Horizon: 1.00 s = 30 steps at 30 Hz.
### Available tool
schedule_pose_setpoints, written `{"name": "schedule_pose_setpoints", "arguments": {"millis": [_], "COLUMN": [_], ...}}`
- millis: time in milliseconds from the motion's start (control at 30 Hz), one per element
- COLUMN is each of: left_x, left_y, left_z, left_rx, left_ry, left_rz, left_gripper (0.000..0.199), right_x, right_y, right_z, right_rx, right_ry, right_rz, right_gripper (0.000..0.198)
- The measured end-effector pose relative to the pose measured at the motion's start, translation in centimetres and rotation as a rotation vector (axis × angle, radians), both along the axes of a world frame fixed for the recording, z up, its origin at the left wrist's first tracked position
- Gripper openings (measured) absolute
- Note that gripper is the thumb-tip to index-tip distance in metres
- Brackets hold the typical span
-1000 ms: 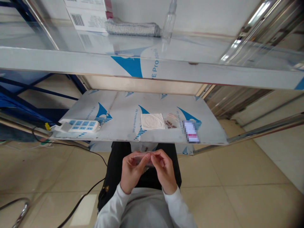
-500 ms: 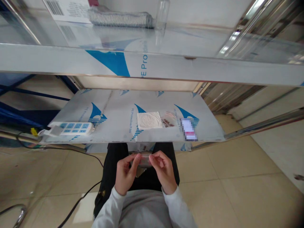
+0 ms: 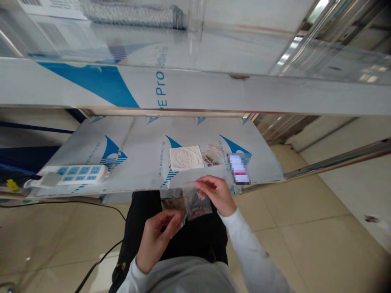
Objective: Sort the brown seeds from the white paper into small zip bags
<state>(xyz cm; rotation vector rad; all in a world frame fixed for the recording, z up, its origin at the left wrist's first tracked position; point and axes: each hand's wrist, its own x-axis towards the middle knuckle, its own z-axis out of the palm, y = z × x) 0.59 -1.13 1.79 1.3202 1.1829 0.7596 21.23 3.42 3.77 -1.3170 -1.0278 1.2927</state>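
Observation:
In the head view, my right hand (image 3: 215, 194) pinches the top of a small clear zip bag (image 3: 198, 208), which hangs just in front of the shelf edge. Some small brownish pieces show through its plastic. My left hand (image 3: 160, 236) is lower and to the left, thumb and fingers closed together at the fingertips. Behind those fingertips is a shiny, see-through greyish item (image 3: 173, 204) over my lap; whether the hand grips it I cannot tell. On the shelf lie a white square pad (image 3: 186, 158) and another clear bag (image 3: 212, 156) with small brown pieces.
The lower shelf (image 3: 137, 158) wears printed protective film. A phone (image 3: 238, 169) lies at its right, a white power strip (image 3: 81, 173) at its left. Overhead, an upper shelf (image 3: 195, 91) carries a grey cloth roll (image 3: 132, 16). Black cables (image 3: 100, 259) run along the floor.
My hands, close together before, have moved apart. The right rose toward the shelf edge with the clear bag, while the left moved slightly down. The whole view shifted a little.

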Motion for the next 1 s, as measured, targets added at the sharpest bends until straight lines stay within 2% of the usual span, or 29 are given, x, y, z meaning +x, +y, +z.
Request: {"name": "schedule_pose_setpoints", "arguments": {"millis": [67, 133, 167, 267, 333, 433, 633, 833, 1000], "left_x": [0.1, 0.2, 0.3, 0.4, 0.2, -0.1, -0.5, -0.4, -0.7], "left_y": [-0.1, -0.3, -0.3, -0.2, 0.2, 0.6, 0.8, 0.7, 0.6], "left_z": [-0.3, -0.5, -0.6, -0.7, -0.6, -0.3, -0.5, -0.7, -0.5], "left_rx": [-0.01, -0.001, 0.002, 0.005, 0.004, -0.002, -0.021, -0.012, -0.003], "left_ry": [0.01, 0.035, 0.051, 0.083, 0.092, 0.095, 0.111, 0.106, 0.11], "left_rz": [-0.069, -0.099, -0.107, -0.1, -0.072, -0.028, -0.005, -0.005, -0.005], "left_gripper": [0.029, 0.028, 0.028, 0.028, 0.029, 0.03, 0.032, 0.029, 0.03], "right_x": [3.0, 6.2, 7.7, 11.5, 12.9, 13.6, 13.6, 14.1, 14.4], "right_y": [3.5, 7.4, 9.4, 14.3, 16.2, 17.3, 18.2, 19.3, 19.1], "right_z": [-0.5, -1.6, -2.3, -4.6, -6.0, -7.5, -8.9, -9.0, -8.2], "right_rx": [0.048, 0.067, 0.018, -0.07, -0.119, -0.179, -0.258, -0.359, -0.336], "right_ry": [-0.133, -0.382, -0.577, -0.774, -0.888, -1.067, -1.266, -1.297, -1.311], "right_rz": [-0.079, -0.195, -0.255, -0.294, -0.279, -0.213, -0.013, 0.175, 0.155], "right_gripper": [0.033, 0.038, 0.04, 0.039, 0.031, 0.027, 0.043, 0.032, 0.033]}}
